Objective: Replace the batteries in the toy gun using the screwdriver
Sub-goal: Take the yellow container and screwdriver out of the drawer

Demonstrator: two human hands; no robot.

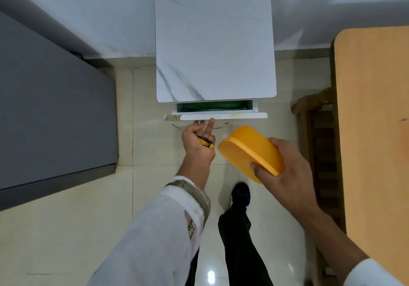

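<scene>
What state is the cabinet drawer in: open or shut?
Partly open: the drawer front sits out past the marble top, with a green thing visible inside.

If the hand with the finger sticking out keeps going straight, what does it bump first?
Most likely the white drawer front, just ahead of the raised finger of the left hand. That hand also grips the screwdriver. The fingertip looks almost on it, though depth is hard to judge.

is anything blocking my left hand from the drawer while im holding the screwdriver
Nothing visible does. The left hand grips the screwdriver and its raised finger is right at the drawer front; the yellow box in the right hand is off to the right, not between.
</scene>
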